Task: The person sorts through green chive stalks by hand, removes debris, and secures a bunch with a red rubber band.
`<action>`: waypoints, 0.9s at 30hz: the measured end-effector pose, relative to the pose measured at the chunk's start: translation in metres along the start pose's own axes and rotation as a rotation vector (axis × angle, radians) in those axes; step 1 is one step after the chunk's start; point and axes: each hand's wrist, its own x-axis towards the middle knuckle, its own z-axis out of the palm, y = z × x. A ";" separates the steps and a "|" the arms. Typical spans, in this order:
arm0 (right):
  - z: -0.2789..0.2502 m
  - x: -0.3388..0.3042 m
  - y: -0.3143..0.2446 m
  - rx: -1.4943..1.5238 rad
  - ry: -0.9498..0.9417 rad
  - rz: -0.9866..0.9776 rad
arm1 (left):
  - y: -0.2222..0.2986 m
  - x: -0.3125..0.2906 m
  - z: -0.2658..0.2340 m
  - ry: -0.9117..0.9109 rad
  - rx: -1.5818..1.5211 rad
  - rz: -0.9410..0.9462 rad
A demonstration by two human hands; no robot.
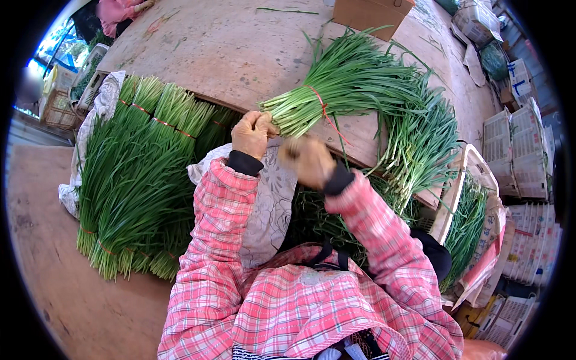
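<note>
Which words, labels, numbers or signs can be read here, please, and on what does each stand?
Pink-and-white wrapping on the right-hand crate: small, slanted printed characters, not copied here.
Stacked white crates at far right: reddish marks, too blurred to read.
Cardboard box at the top: a dark mark, cut off and unreadable.

Bright, diffuse light, strongest at the far left, where an opening (55,38) glares bluish white. Soft shadow darkens the space beneath the near edge of the tabletop (198,54). The right hand (309,162) is blurred; the left hand (251,133) is sharper. Crates (517,153) at the right bend along the fisheye circle, whose rim fades to black.
</note>
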 end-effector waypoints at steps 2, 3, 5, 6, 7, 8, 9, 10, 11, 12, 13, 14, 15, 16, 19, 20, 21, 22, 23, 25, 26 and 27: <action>0.006 -0.045 -0.001 -0.310 -0.340 -0.164 | 0.010 -0.001 0.000 0.014 -0.063 -0.066; 0.010 -0.068 0.013 -0.315 -0.298 -0.170 | 0.007 0.000 -0.002 0.049 -0.094 -0.034; 0.006 -0.084 0.043 -0.695 -0.213 -0.126 | -0.001 0.006 -0.003 0.122 -0.162 0.027; -0.006 -0.079 0.035 -0.643 -0.136 -0.026 | 0.008 0.006 0.000 0.159 -0.125 0.027; -0.020 -0.070 0.025 -0.589 -0.060 0.073 | 0.008 0.011 0.000 0.110 -0.034 0.013; -0.026 -0.064 0.025 -0.474 0.125 0.068 | 0.008 0.017 0.002 0.052 0.059 -0.002; -0.028 -0.053 0.027 -0.419 0.264 0.084 | 0.010 0.025 0.002 -0.002 0.153 -0.013; -0.028 -0.039 0.026 -0.514 0.339 0.112 | 0.007 0.030 0.003 0.002 0.097 -0.066; -0.028 -0.023 0.025 -0.604 0.411 0.128 | 0.003 0.036 0.001 0.027 0.171 -0.045; -0.028 -0.012 0.028 -0.573 0.434 0.132 | -0.001 0.040 0.000 0.041 0.237 -0.027; -0.027 -0.003 0.033 -0.540 0.455 0.134 | -0.005 0.042 0.000 0.057 0.303 -0.009; -0.024 0.003 0.038 -0.501 0.478 0.140 | -0.003 0.039 0.001 0.056 0.345 0.022; -0.020 0.006 0.040 -0.500 0.474 0.146 | 0.001 0.036 0.002 0.104 0.237 -0.048; -0.016 0.009 0.042 -0.498 0.470 0.152 | 0.005 0.030 0.002 0.153 0.128 -0.117; -0.007 0.011 0.046 -0.564 0.525 0.101 | 0.011 0.014 -0.007 0.196 -0.041 -0.168; -0.005 0.011 0.045 -0.586 0.536 0.069 | 0.011 0.007 -0.009 0.172 -0.036 -0.114; -0.004 0.011 0.044 -0.608 0.548 0.037 | 0.010 0.001 -0.009 0.147 -0.030 -0.060; -0.003 0.011 0.046 -0.582 0.556 0.032 | 0.010 -0.003 -0.007 0.129 -0.074 -0.078; -0.002 0.011 0.048 -0.558 0.561 0.026 | 0.010 -0.004 -0.003 0.113 -0.006 -0.074; 0.000 0.010 0.045 -0.468 0.564 -0.023 | 0.009 -0.004 0.003 0.077 0.131 -0.066; 0.000 0.010 0.034 -0.402 0.558 -0.072 | -0.014 0.002 0.003 0.051 0.180 -0.006; -0.002 0.009 0.026 -0.339 0.553 -0.114 | -0.011 0.003 0.005 0.054 0.113 -0.061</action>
